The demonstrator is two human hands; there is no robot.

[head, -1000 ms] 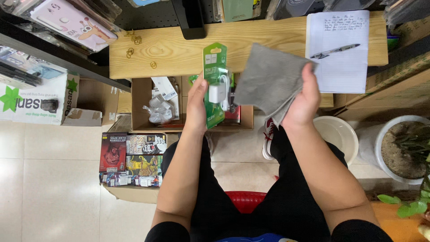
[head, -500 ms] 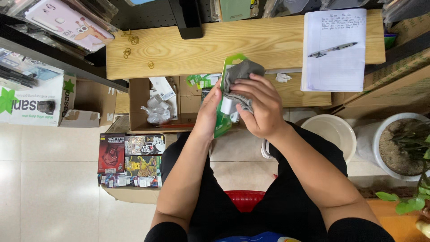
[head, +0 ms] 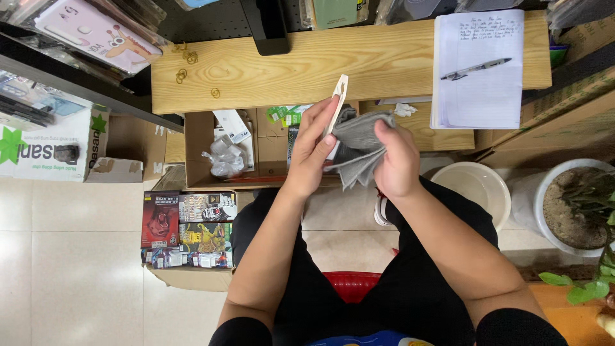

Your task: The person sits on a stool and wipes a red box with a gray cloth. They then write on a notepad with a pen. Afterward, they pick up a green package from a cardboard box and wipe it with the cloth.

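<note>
Wood desk (head: 359,70) edge, hands (head: 355,157) w/ grey cloth (head: 359,144), flat packet (head: 336,102)

We see the package (head: 336,102) only edge-on, its face hidden, its lower part behind the left hand (head: 314,150) and cloth (head: 359,144). The plant (head: 592,256) and pot (head: 564,211) are cut off at the right edge. The notepad (head: 477,70) writing is too small to tell.

Matt grey cloth (head: 362,138); grainy wooden desk (head: 359,61)
</note>
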